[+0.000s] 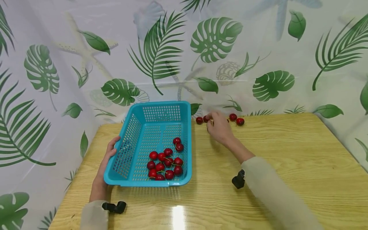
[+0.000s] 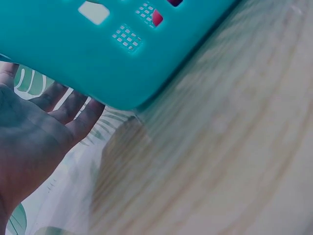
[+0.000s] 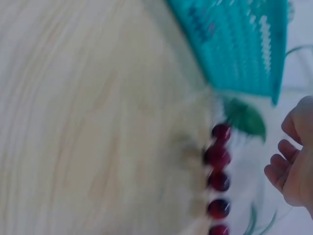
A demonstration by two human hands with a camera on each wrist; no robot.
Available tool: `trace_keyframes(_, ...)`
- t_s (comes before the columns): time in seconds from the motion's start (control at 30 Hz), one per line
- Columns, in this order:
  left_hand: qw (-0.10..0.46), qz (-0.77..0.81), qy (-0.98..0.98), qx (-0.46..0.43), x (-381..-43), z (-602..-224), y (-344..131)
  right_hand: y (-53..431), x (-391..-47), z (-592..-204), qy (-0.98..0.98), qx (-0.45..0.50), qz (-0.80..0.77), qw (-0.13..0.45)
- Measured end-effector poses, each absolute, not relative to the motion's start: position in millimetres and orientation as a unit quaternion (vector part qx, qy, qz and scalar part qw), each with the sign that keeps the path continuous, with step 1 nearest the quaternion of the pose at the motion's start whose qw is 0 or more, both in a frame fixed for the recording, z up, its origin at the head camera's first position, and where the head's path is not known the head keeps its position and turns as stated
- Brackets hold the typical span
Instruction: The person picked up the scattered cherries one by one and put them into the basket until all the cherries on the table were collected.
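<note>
A blue plastic basket [image 1: 155, 127] stands on the table, with several dark red cherries [image 1: 160, 167] grouped toward its near right corner. My left hand [image 1: 107, 158] holds the basket's left side at the rim; fingers [image 2: 88, 120] touch its outer wall in the left wrist view. Beyond the basket's right side, my right hand [image 1: 219, 127] hovers at a row of cherries [image 1: 199, 120] along the table's back edge, its fingers bent. The right wrist view shows this hand [image 3: 296, 164] beside the row of cherries [image 3: 217, 156], with none visible between its fingers. In the head view it hides part of the row.
The wood-grain table [image 1: 293, 159] extends right and toward me. A pale sheet printed with green leaves [image 1: 218, 38] hangs right behind the table's back edge and down its left side. Two cherries [image 1: 240, 121] lie to the right of my right hand.
</note>
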State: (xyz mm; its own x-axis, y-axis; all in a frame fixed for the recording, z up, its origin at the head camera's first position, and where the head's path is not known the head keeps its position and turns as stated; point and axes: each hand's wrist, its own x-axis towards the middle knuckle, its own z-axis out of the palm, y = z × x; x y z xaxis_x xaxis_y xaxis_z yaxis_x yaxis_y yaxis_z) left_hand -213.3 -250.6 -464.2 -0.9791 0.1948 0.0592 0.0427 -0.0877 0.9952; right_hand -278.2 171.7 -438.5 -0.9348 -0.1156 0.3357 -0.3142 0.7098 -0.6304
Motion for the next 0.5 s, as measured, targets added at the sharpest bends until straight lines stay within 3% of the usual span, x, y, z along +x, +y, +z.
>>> trace_keyframes(0.5, 0.065, 0.743, 0.661, 0.08, -212.4, -462.9, -250.0, 218.3, -289.7, -472.7, -0.98, 0.047, 0.193, 0.026)
